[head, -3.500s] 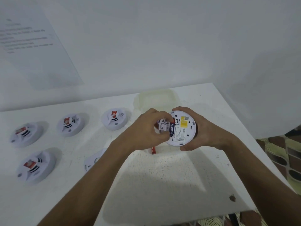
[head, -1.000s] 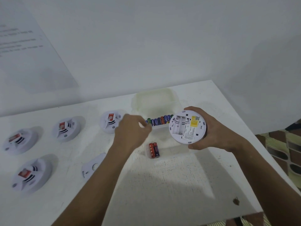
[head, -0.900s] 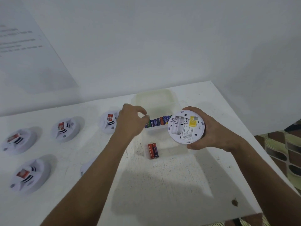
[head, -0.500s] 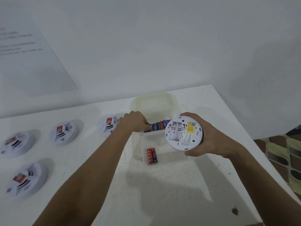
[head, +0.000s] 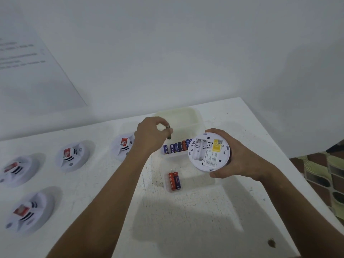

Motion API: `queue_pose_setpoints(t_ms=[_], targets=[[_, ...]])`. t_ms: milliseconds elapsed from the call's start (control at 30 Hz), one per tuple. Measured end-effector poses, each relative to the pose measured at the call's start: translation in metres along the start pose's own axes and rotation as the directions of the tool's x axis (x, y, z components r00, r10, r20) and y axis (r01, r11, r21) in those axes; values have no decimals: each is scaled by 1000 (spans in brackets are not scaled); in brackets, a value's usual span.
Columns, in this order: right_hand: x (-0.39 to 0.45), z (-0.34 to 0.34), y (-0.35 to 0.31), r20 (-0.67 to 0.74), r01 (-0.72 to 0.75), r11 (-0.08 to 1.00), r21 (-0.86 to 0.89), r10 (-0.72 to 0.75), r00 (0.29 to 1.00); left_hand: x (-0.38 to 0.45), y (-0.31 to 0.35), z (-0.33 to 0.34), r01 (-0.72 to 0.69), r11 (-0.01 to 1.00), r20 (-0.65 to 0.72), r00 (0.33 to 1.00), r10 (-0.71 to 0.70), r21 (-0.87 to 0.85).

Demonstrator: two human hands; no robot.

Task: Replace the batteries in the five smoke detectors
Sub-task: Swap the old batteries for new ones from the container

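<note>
White painted tabletop (head: 186, 220), scuffed, with a small dark spot (head: 271, 243) near its front right edge. Landmark for this entry: clear plastic storage box (head: 188, 183), open, seated mid-table.

Front compartment of the box: two loose AA batteries (head: 174, 180), one red, one blue and red, lying side by side and touching.

Left of the box, nearest the viewer: round white smoke detector with red label (head: 28, 213), face up. Beyond it, a row of three more of the same kind (head: 16, 170), (head: 71, 156), (head: 123, 147), running towards the box; the last sits just beside the box's left wall, partly hidden by the left forearm.

Right of the box, raised above its right side: fifth round white smoke detector (head: 209, 152), back side up, yellow sticker and printed label showing, both battery slots bare. Right hand (head: 240, 155) grips its rim, fingers wrapped round the far edge and thumb beneath.

Rear part of the box: row of blue and red AA batteries (head: 176, 148) packed side by side, right end hidden behind the held detector.

Above that row: left hand (head: 150, 135), thumb and fingertips pinching one dark AA battery (head: 169, 132), held upright, clear of the row. Hands apart, each occupied.

Behind the box: its translucent lid (head: 178, 118).

Farthest: white wall, with a printed paper sheet (head: 28, 71) at upper left, text blurred.
</note>
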State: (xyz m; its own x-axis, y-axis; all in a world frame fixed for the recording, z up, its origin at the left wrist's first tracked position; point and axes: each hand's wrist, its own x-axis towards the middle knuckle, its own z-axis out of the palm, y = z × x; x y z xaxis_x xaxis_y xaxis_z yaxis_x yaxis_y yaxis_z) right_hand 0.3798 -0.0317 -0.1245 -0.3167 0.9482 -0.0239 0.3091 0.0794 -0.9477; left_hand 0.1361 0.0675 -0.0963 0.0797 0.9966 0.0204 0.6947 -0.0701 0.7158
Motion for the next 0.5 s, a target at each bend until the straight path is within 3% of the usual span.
queue_pose_setpoints(t_ms=[100, 200, 267, 333, 500], targets=[[2, 2, -3, -14, 14, 1000, 0, -14, 1000, -14, 19, -11, -113, 987, 32, 992, 118, -116], [6, 7, -6, -25, 28, 1000, -11, -28, 999, -32, 35, -16, -185, 981, 208, 959, 191, -51], [9, 10, -8, -27, 44, 999, -21, -44, 999, -41, 40, -14, -167, 986, 289, 943, 164, -13], [11, 13, -9, -30, 54, 998, -28, -55, 998, -48, 41, -11, -147, 989, 299, 944, 140, 1], [12, 16, -10, -38, 66, 997, -35, -67, 997, -61, 39, -3, -289, 949, 231, 939, 256, 126]])
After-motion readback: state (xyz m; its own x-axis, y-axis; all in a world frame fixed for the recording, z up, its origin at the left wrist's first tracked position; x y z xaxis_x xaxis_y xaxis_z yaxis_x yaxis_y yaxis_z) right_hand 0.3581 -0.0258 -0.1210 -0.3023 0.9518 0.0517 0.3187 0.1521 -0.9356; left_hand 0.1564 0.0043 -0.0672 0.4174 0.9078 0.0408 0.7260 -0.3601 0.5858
